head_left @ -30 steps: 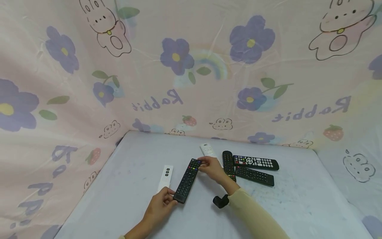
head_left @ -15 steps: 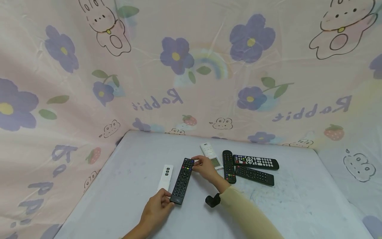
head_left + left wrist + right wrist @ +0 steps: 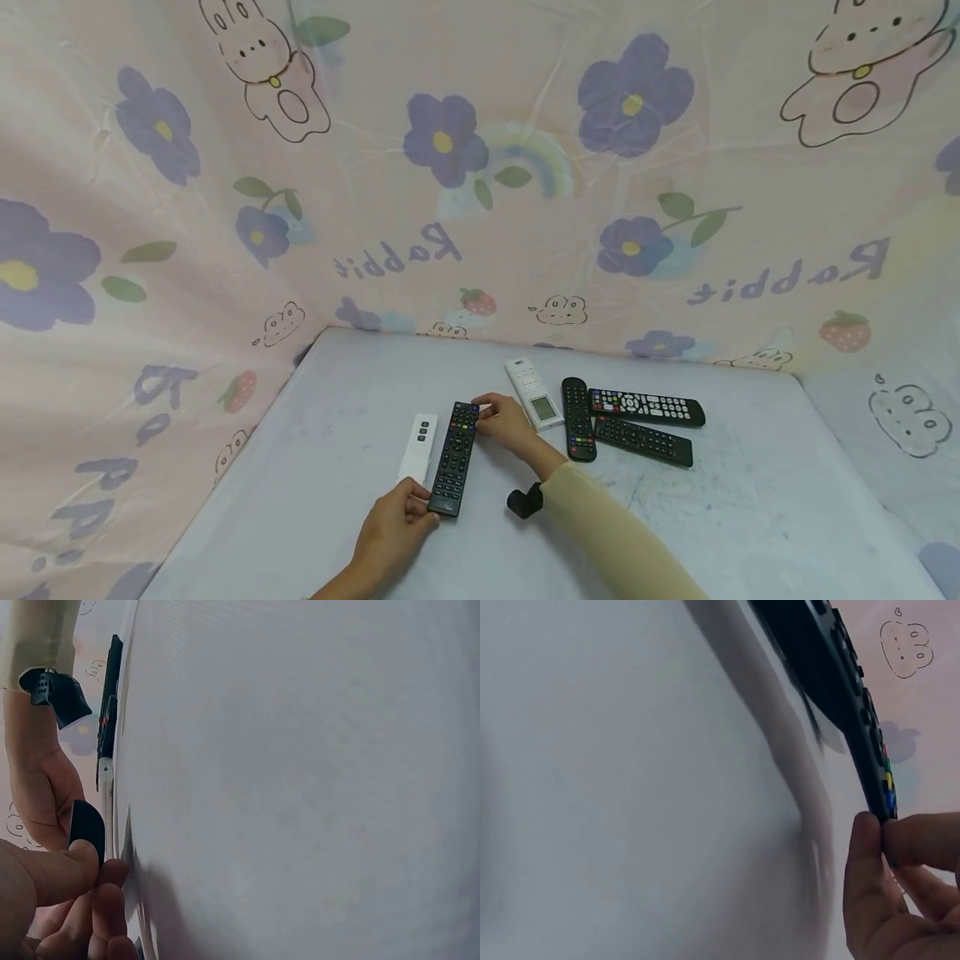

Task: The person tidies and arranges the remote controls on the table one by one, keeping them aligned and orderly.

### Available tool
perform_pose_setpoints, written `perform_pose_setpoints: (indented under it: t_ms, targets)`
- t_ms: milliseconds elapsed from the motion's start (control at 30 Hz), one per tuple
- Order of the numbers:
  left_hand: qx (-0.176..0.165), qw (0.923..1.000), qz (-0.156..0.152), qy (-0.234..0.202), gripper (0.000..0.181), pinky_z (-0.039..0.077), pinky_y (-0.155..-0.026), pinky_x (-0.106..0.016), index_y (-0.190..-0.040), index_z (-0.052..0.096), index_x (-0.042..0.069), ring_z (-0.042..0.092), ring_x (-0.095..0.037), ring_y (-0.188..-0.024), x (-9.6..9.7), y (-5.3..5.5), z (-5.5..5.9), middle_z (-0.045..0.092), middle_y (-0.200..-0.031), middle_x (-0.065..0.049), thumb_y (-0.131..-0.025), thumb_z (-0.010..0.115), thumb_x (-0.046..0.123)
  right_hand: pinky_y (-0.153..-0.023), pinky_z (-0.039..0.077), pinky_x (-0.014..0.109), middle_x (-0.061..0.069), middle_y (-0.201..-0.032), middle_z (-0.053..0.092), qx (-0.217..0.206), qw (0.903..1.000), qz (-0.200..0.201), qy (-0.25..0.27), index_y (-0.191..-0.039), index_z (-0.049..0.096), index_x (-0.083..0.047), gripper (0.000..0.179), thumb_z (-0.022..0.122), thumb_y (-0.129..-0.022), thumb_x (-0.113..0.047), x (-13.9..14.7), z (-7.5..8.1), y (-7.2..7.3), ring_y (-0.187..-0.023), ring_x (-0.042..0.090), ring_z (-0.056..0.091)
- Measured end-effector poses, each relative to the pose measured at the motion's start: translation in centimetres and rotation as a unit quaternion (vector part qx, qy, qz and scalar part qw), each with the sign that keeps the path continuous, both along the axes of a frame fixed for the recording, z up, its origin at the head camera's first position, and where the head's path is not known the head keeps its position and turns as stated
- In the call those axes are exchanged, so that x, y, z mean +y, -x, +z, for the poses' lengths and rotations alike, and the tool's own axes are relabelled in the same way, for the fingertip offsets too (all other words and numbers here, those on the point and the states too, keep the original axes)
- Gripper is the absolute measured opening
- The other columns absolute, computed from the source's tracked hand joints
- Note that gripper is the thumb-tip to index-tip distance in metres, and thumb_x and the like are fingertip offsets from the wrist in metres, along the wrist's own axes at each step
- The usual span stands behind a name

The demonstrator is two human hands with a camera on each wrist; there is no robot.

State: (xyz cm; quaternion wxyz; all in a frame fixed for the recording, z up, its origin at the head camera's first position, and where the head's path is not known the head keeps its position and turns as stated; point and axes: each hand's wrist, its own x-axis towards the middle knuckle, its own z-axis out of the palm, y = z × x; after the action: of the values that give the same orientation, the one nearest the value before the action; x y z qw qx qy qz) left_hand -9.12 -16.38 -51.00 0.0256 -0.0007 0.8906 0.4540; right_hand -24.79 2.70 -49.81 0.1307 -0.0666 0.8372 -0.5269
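Observation:
Both hands hold one black remote control [image 3: 454,458], its button side up and its long side beside a white remote control [image 3: 417,450]. My left hand [image 3: 393,529] pinches the near end between thumb and fingers; the left wrist view shows the thumb over that end of the black remote [image 3: 87,825]. At the far end, my right hand [image 3: 508,423] pinches the corner near the coloured buttons. In the right wrist view the black remote [image 3: 855,712] is raised off the table, with a shadow under it. The white remote's near end is partly hidden by my left hand.
Right of my right hand lie a white remote with a screen [image 3: 534,393], an upright black remote [image 3: 577,419] and two more black remotes [image 3: 647,407], [image 3: 643,442]. A patterned curtain [image 3: 480,208] rises behind the white table [image 3: 337,400]. A black wrist device [image 3: 525,501] sits at my right sleeve.
The black remote has moved left toward the white remote and turned more upright, my right hand moving left with it. The white remote with the screen has come fully into sight.

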Motion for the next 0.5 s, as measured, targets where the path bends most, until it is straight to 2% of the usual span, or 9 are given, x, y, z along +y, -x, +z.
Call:
perform_pose_setpoints:
  t_ms: [167, 500]
  targets:
    - [-0.003, 1.0, 0.004, 0.008, 0.026, 0.045, -0.057, -0.019, -0.098, 0.059, 0.01, 0.062, 0.0, -0.065, 0.1, -0.1, -0.1, 0.07, -0.074, 0.009, -0.078, 0.076, 0.013, -0.063, 0.049, 0.023, 0.008, -0.09, 0.064, 0.001, 0.9997, 0.01, -0.022, -0.121, 0.063, -0.006, 0.038, 0.068, -0.083, -0.004, -0.6, -0.6, 0.3, -0.076, 0.015, 0.058]
    - [0.003, 0.9989, 0.01, 0.046, 0.026, 0.042, -0.055, -0.019, -0.097, 0.059, 0.013, 0.06, 0.002, -0.064, 0.1, 0.0, -0.2, 0.07, -0.074, 0.011, -0.078, 0.077, 0.016, -0.064, 0.048, 0.026, 0.006, -0.087, 0.063, 0.007, 0.9986, 0.016, -0.049, -0.121, 0.064, -0.007, 0.038, 0.067, -0.084, -0.006, -1.2, -0.4, 0.6, -0.075, 0.015, 0.057]
